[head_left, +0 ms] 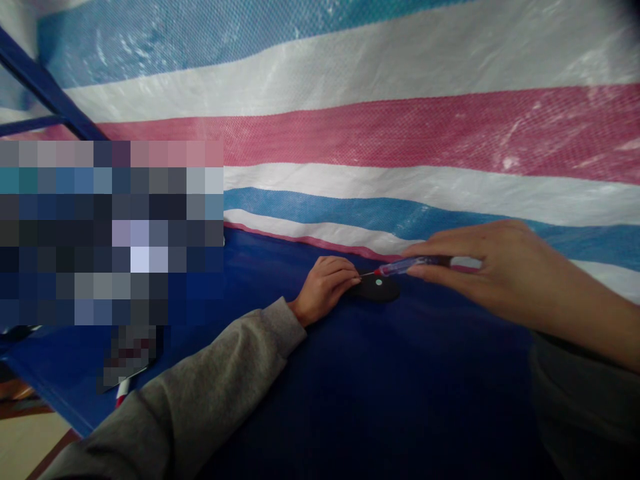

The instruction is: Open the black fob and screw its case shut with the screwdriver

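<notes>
A black, rounded object that looks like a computer mouse (383,291) lies on the dark blue surface, a small pale disc on its upper side. My left hand (325,285) grips its left end with curled fingers and hides that part. Pinched in my right hand (480,257) is a screwdriver (397,266) with a clear handle and a red collar. It is held nearly level, and its thin shaft reaches the left fingertips above the mouse. Whether the tip touches the mouse I cannot tell.
Behind the blue tabletop (400,393) hangs a striped plastic sheet (350,133) in blue, white and red. A blue frame bar (55,87) crosses the upper left. The left side is pixelated. A red and white object (122,392) lies near my left sleeve.
</notes>
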{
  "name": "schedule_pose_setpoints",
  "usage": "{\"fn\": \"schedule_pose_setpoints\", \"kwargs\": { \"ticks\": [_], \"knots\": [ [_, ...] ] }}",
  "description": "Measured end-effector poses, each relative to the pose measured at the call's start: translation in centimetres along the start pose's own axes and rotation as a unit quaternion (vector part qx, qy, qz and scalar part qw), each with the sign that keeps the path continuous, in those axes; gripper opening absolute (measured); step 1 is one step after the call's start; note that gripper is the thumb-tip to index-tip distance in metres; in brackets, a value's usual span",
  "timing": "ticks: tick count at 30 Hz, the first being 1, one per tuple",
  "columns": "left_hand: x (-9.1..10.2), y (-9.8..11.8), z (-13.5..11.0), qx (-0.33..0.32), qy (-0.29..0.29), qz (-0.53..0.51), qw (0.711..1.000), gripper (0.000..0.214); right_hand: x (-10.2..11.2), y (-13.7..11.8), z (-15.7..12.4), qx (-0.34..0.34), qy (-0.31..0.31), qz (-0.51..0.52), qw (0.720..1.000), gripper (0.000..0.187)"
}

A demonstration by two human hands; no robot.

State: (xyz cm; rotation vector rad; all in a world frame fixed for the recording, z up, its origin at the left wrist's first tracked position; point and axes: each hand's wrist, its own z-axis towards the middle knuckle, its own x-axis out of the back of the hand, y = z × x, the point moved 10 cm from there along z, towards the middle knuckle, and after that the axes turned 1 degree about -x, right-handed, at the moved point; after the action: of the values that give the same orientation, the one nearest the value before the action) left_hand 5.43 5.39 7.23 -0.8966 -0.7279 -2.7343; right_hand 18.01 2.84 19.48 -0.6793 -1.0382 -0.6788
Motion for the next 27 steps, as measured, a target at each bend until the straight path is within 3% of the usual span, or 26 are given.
{"fn": "schedule_pose_setpoints", "kwargs": {
  "ticks": [15,27],
  "knots": [
    [0.09,-0.3,0.08,0.021,-0.005,-0.024,0.999,0.017,0.16,-0.65,0.03,0.027,0.0,0.023,0.999,0.026],
    [0.38,-0.6,-0.02,0.028,0.015,-0.026,0.999,0.017,0.62,0.07,0.03,-0.008,0.02,-0.006,1.0,0.028]
  ]
}}
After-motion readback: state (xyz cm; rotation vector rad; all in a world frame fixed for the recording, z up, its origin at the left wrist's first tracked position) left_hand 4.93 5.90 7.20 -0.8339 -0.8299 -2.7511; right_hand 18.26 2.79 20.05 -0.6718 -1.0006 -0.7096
